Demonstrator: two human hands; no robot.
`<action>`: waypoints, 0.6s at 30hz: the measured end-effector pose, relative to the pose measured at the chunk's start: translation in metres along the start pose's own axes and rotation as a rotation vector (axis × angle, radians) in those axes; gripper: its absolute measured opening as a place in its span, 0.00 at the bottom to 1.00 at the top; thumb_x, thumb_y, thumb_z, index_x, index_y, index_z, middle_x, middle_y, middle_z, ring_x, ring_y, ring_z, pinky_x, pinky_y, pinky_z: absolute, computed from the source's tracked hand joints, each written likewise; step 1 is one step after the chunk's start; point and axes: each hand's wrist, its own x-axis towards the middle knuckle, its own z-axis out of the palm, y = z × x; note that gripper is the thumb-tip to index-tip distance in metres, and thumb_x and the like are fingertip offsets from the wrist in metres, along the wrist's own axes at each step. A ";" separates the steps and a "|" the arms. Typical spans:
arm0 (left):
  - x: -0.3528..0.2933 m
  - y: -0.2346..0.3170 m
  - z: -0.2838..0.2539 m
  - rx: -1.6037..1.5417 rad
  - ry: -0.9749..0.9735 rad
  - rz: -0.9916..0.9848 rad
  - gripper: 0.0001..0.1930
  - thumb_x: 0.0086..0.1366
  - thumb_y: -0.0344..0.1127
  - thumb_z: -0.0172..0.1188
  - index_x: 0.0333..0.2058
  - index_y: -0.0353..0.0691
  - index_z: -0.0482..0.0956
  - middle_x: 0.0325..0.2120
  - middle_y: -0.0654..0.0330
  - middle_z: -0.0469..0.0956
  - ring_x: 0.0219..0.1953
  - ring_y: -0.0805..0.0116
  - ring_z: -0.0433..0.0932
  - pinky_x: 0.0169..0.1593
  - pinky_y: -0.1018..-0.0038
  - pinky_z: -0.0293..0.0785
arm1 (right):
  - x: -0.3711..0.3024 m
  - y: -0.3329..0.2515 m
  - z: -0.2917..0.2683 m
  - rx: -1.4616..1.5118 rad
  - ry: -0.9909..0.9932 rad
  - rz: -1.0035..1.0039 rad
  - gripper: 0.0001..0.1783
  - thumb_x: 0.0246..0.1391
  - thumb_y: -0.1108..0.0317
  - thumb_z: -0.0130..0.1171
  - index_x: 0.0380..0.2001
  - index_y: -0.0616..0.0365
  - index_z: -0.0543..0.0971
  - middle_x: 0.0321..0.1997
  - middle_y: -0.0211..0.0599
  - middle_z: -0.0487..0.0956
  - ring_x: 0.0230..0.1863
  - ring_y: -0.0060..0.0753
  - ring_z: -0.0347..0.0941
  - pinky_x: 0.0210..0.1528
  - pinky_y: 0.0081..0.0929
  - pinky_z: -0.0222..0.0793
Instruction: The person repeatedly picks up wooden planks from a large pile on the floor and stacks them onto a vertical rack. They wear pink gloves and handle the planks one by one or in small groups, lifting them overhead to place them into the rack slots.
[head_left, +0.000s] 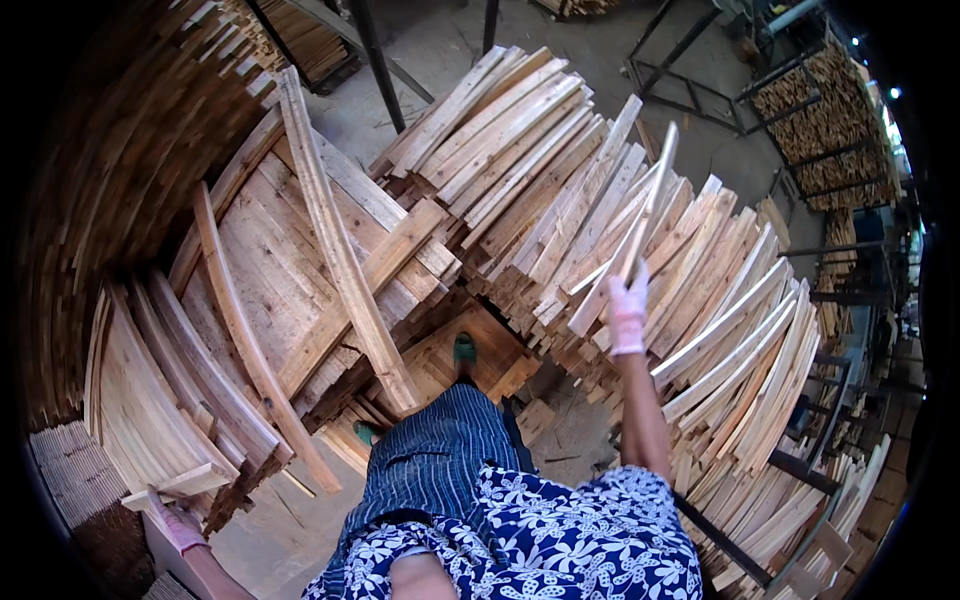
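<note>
My right hand (628,308), in a pale pink-and-white glove, is closed around a long wooden slat (652,205). The slat tilts up and away over the large stack of wooden slats (530,140) on the right. At the far lower left is my left hand (178,524), gloved too. Its fingers are partly hidden and bent against the end of a pale wooden board (180,483), which lies at the near end of a smaller pile of boards (150,390).
Wide planks (265,235) fill the left middle, with a long loose slat (340,240) across them. A wall of stacked wood (110,150) rises at the left. Metal frames (690,85) stand behind. My green shoe (464,348) is between the stacks.
</note>
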 end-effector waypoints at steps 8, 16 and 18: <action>-0.113 0.044 0.076 -0.347 -0.144 -0.071 0.28 0.73 0.52 0.53 0.64 0.45 0.62 0.60 0.53 0.67 0.59 0.56 0.69 0.65 0.59 0.63 | -0.166 -0.236 0.115 0.422 -0.976 -0.313 0.40 0.58 0.79 0.56 0.74 0.60 0.58 0.68 0.40 0.67 0.59 0.29 0.69 0.62 0.28 0.68; -0.195 0.069 0.145 -0.852 -0.582 0.057 0.20 0.68 0.48 0.65 0.48 0.41 0.71 0.41 0.55 0.82 0.48 0.58 0.83 0.57 0.58 0.82 | -0.386 -0.330 0.210 -0.080 -1.848 -1.050 0.42 0.64 0.63 0.63 0.74 0.60 0.56 0.71 0.49 0.67 0.71 0.40 0.62 0.72 0.34 0.59; -0.197 0.048 0.131 -0.835 -0.453 0.064 0.32 0.70 0.60 0.59 0.55 0.35 0.73 0.46 0.52 0.81 0.52 0.57 0.80 0.54 0.61 0.82 | -0.413 -0.324 0.209 -0.146 -2.103 -0.520 0.46 0.62 0.57 0.66 0.75 0.60 0.56 0.72 0.50 0.66 0.72 0.39 0.60 0.74 0.35 0.56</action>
